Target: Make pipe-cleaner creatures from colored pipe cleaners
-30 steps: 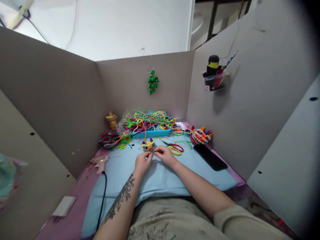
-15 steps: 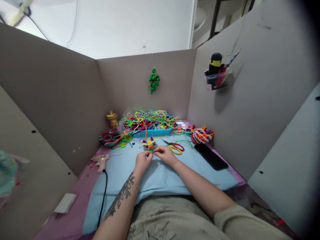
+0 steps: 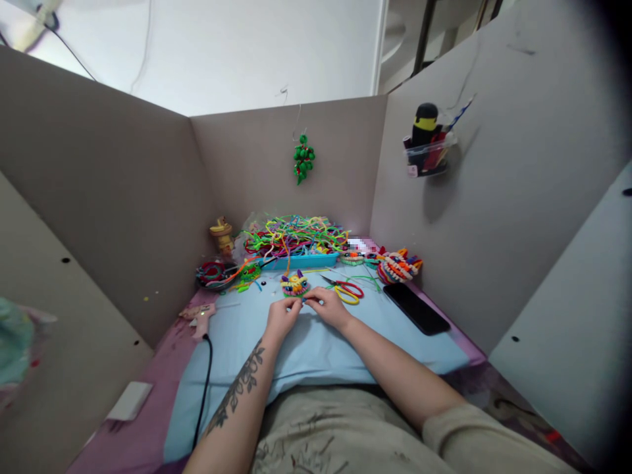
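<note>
My left hand (image 3: pixel 281 320) and my right hand (image 3: pixel 330 306) meet fingertip to fingertip over the light blue cloth (image 3: pixel 316 352). Both are pinched on a small colourful pipe-cleaner figure (image 3: pixel 295 285), purple, yellow and green, that lies just beyond my fingers. A thin green piece runs between the two pinches. My left forearm bears a tattoo. Scissors (image 3: pixel 345 290) with red and yellow handles lie right of my right hand.
A blue tray with a heap of coloured pipe cleaners (image 3: pixel 293 238) stands at the back. A black phone (image 3: pixel 415 309) lies at the right, a finished striped figure (image 3: pixel 396 267) behind it. A glue gun (image 3: pixel 200 318) with a black cord lies left. Cardboard walls enclose the desk.
The view has shifted slightly. Both hands stay pinched at the figure, with only small finger movements.
</note>
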Motion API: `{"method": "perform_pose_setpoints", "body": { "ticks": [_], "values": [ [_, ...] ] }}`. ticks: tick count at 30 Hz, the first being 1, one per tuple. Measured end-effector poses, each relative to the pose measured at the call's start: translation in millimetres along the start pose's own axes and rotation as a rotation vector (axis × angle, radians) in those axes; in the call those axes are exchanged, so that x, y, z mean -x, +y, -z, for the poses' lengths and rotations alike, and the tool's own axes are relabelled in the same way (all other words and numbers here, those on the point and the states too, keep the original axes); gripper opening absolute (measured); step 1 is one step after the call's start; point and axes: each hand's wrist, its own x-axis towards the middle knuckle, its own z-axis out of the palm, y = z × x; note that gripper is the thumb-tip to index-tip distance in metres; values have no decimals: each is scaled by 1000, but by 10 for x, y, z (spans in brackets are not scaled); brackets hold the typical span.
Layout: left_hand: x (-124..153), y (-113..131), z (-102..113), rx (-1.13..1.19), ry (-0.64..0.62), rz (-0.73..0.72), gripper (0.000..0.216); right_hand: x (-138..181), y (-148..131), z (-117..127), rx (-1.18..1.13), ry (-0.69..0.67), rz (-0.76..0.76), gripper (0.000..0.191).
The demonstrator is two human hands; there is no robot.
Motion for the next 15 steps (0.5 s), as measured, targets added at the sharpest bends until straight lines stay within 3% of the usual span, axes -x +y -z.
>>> {"method": "perform_pose_setpoints", "body": {
  "ticks": [6, 15],
  "values": [
    [-15, 8, 9, 52, -81, 85, 31, 13, 78, -16, 59, -13, 130, 14],
    [-16, -54, -14, -20, -65, 32, 32, 31, 37, -18, 103, -53, 135, 13]
  ]
}}
